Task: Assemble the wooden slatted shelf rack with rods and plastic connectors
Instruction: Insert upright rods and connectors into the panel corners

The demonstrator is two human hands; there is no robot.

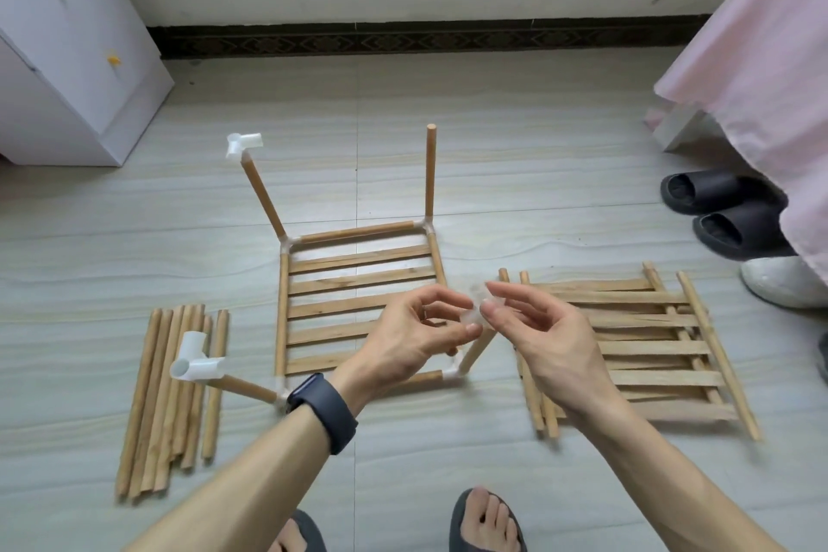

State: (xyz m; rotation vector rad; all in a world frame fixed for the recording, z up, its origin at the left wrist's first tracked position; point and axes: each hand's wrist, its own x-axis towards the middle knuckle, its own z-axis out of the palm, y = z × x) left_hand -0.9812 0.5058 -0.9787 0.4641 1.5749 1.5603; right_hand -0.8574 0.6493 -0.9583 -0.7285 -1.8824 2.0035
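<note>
Left hand: the left hand [412, 334], a dark watch [323, 412] on its wrist, pinches a small piece between thumb and forefinger; the other fingers curl loosely.
Right hand: the right hand [544, 329] meets it from the other side, its thumb and forefinger tips on the same piece and the rest of its fingers relaxed.
Held piece: a translucent plastic connector [477, 313], blurred, sits between both sets of fingertips, right at the top of the near-right rod [476, 352]. I cannot tell whether it is seated on the rod.
Handling: it is probably light, stiff and smooth, so it could slip. Grip it by its side sockets and leave the downward socket free. The rod leans and is held only at its base joint, so it likely needs steadying near the top during the push.
Rack: the slatted shelf frame [358, 282] lies on the floor.
- The far-left rod [262, 193] and near-left rod [246, 388] have white connectors on top.
- The far-right rod [430, 170] is bare.
Spare parts: loose rods [161, 399] lie to the left and stacked slatted panels [636, 345] to the right.
Around: there is a white cabinet [67, 58] and black slippers [721, 211].
</note>
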